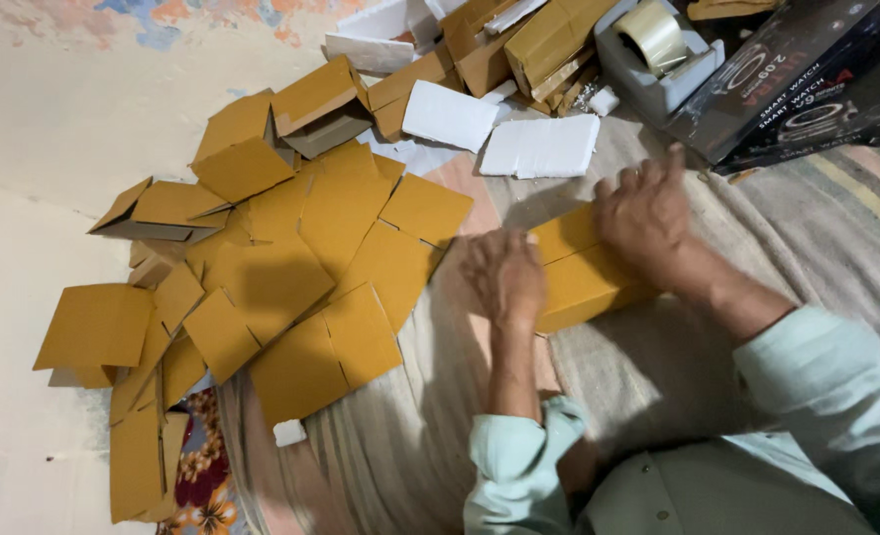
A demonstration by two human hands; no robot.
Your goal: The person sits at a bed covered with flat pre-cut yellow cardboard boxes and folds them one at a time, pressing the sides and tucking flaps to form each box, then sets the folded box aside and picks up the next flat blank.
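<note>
Both hands are pressing on a small yellow cardboard box [584, 272] lying on the grey cloth [658, 367], apparently to steady it. The left hand [504, 275] is curling against its near end; the right hand [646, 213] is lying flat on top. Left of the box, flat cardboard pieces [291, 287] are lying spread. The box's flaps are hidden, and neither grip's closure is discernible.

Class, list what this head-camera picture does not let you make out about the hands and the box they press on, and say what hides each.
1. Head view: the top of the yellow box is largely covered by the left hand and right hand.
2. Both hands' palms and fingertips face away.
3. The right hand's fingers are motion-blurred.
4. The black cartons run off the top-right edge.
</note>
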